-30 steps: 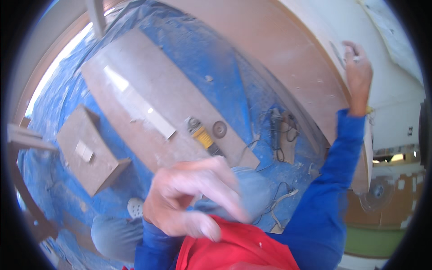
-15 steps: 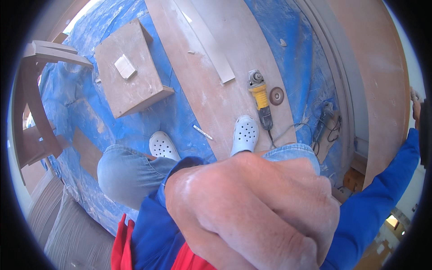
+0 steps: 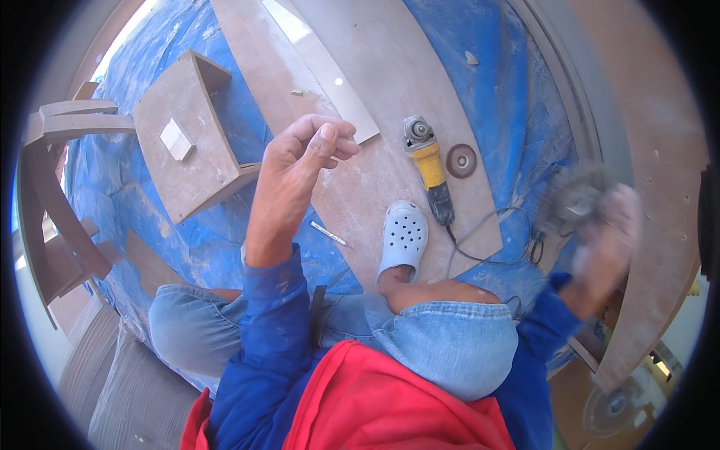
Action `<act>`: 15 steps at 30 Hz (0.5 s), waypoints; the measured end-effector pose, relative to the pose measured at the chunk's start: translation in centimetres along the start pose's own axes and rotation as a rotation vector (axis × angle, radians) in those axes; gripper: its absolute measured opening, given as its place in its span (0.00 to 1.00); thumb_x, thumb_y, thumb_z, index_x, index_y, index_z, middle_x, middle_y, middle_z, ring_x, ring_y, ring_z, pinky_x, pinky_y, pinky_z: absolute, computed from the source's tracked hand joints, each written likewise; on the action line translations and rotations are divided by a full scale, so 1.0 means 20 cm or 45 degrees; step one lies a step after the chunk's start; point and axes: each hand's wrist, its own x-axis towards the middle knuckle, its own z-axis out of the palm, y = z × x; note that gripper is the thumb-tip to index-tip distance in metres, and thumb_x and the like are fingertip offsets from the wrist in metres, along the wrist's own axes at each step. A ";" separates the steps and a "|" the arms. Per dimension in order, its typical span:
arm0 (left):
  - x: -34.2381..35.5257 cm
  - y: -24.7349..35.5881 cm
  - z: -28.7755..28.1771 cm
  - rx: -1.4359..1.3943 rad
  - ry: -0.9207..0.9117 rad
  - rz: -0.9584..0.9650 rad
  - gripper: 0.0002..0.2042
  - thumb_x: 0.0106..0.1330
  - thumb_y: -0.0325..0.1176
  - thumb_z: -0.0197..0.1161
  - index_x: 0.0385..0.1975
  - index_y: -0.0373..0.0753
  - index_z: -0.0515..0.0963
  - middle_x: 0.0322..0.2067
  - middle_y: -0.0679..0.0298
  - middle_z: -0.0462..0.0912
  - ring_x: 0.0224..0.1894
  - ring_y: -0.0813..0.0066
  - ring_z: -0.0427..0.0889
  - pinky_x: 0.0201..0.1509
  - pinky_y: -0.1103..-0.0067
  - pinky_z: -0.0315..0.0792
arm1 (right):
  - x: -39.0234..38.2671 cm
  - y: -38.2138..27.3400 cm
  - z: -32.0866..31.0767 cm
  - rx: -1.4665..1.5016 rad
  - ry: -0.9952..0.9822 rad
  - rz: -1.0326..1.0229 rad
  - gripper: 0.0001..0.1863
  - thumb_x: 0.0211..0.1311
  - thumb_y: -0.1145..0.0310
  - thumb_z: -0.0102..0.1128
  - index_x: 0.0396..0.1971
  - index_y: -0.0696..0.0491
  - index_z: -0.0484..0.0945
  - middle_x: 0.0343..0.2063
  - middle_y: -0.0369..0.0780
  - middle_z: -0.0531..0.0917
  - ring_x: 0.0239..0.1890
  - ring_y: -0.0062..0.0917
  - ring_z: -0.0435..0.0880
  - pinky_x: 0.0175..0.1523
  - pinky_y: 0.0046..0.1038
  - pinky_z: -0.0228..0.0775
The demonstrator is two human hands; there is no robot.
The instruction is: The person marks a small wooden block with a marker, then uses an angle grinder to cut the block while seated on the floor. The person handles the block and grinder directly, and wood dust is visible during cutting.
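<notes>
Two hands out past the denim knees (image 3: 457, 341). Left hand (image 3: 295, 155) has its fingers curled with the thumb near them; can't tell if anything's pinched in there. Right hand (image 3: 607, 244), off to the side, is blurry but seems clamped on a round grey disc (image 3: 574, 202). I'd grip that by the rim, arm steady, well clear of the knee and the loose cord (image 3: 491, 261). Beyond the pale clog (image 3: 403, 236), a yellow-and-black grinder (image 3: 429, 166) lies on the board (image 3: 401, 71) beside a brown disc (image 3: 454, 160), white strip (image 3: 346, 97) further out.
</notes>
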 end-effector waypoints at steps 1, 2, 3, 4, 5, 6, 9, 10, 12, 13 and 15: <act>0.03 -0.09 0.02 0.045 0.055 -0.040 0.23 0.83 0.50 0.60 0.52 0.31 0.85 0.40 0.58 0.91 0.45 0.73 0.86 0.54 0.74 0.76 | -0.06 0.12 0.12 0.102 -0.361 0.274 0.19 0.80 0.50 0.67 0.49 0.53 0.85 0.28 0.25 0.74 0.24 0.07 0.66 0.28 0.16 0.54; 0.05 -0.19 0.03 0.099 0.042 -0.114 0.23 0.83 0.49 0.60 0.53 0.31 0.85 0.39 0.58 0.91 0.45 0.73 0.86 0.53 0.74 0.77 | -0.09 0.29 0.31 0.143 -0.481 0.424 0.20 0.81 0.47 0.65 0.49 0.52 0.85 0.28 0.25 0.75 0.23 0.07 0.65 0.27 0.17 0.55; 0.07 -0.30 0.04 0.148 0.043 -0.172 0.22 0.83 0.48 0.61 0.53 0.31 0.85 0.39 0.59 0.91 0.45 0.73 0.86 0.53 0.74 0.77 | -0.13 0.44 0.49 0.202 -0.526 0.577 0.21 0.82 0.48 0.63 0.49 0.52 0.85 0.27 0.26 0.75 0.23 0.07 0.66 0.27 0.17 0.57; 0.08 -0.40 0.06 0.192 0.047 -0.202 0.22 0.83 0.47 0.61 0.53 0.30 0.85 0.39 0.59 0.91 0.45 0.73 0.86 0.52 0.74 0.77 | -0.17 0.55 0.63 0.208 -0.538 0.592 0.19 0.82 0.52 0.63 0.50 0.54 0.85 0.28 0.27 0.77 0.24 0.07 0.67 0.28 0.17 0.57; 0.09 -0.49 0.08 0.189 0.020 -0.293 0.20 0.82 0.44 0.62 0.53 0.30 0.84 0.38 0.58 0.91 0.45 0.73 0.86 0.52 0.74 0.77 | -0.20 0.66 0.77 0.187 -0.539 0.517 0.18 0.82 0.55 0.62 0.50 0.56 0.85 0.29 0.28 0.78 0.26 0.09 0.70 0.30 0.19 0.61; 0.10 -0.57 0.11 0.183 -0.007 -0.357 0.18 0.82 0.42 0.62 0.53 0.30 0.84 0.38 0.58 0.91 0.45 0.72 0.85 0.52 0.74 0.78 | -0.22 0.73 0.86 0.130 -0.524 0.523 0.17 0.82 0.57 0.62 0.51 0.58 0.84 0.30 0.30 0.80 0.29 0.11 0.73 0.32 0.20 0.65; 0.09 -0.73 0.26 0.175 0.102 -0.293 0.13 0.78 0.33 0.66 0.54 0.31 0.83 0.39 0.54 0.91 0.44 0.69 0.86 0.52 0.71 0.79 | -0.25 0.88 0.91 0.349 -0.652 0.763 0.16 0.81 0.61 0.61 0.50 0.61 0.84 0.33 0.34 0.84 0.36 0.15 0.78 0.42 0.23 0.72; 0.10 -0.76 0.32 0.191 0.174 -0.328 0.13 0.76 0.30 0.67 0.55 0.32 0.83 0.40 0.53 0.90 0.44 0.68 0.87 0.52 0.69 0.80 | -0.25 0.91 0.90 0.307 -0.680 0.652 0.16 0.81 0.62 0.61 0.49 0.62 0.85 0.34 0.34 0.85 0.38 0.16 0.79 0.44 0.24 0.73; 0.16 -0.79 0.43 0.505 0.193 0.176 0.20 0.70 0.24 0.71 0.60 0.36 0.80 0.47 0.48 0.87 0.43 0.58 0.88 0.53 0.64 0.82 | -0.23 0.97 0.81 0.221 -0.753 0.456 0.16 0.81 0.62 0.61 0.48 0.62 0.85 0.36 0.35 0.86 0.41 0.18 0.80 0.49 0.26 0.74; 0.23 -0.81 0.48 0.612 0.128 0.284 0.21 0.70 0.25 0.71 0.63 0.39 0.78 0.48 0.51 0.85 0.46 0.57 0.87 0.53 0.66 0.82 | -0.24 1.00 0.79 0.268 -0.767 0.322 0.16 0.81 0.62 0.61 0.46 0.62 0.86 0.38 0.35 0.86 0.42 0.17 0.81 0.50 0.26 0.74; 0.33 -0.83 0.56 0.800 0.000 0.450 0.23 0.69 0.27 0.72 0.64 0.41 0.76 0.50 0.54 0.82 0.49 0.54 0.86 0.52 0.66 0.82 | -0.26 1.04 0.75 0.204 -0.894 0.389 0.16 0.81 0.62 0.62 0.45 0.62 0.86 0.38 0.35 0.87 0.43 0.18 0.81 0.50 0.26 0.74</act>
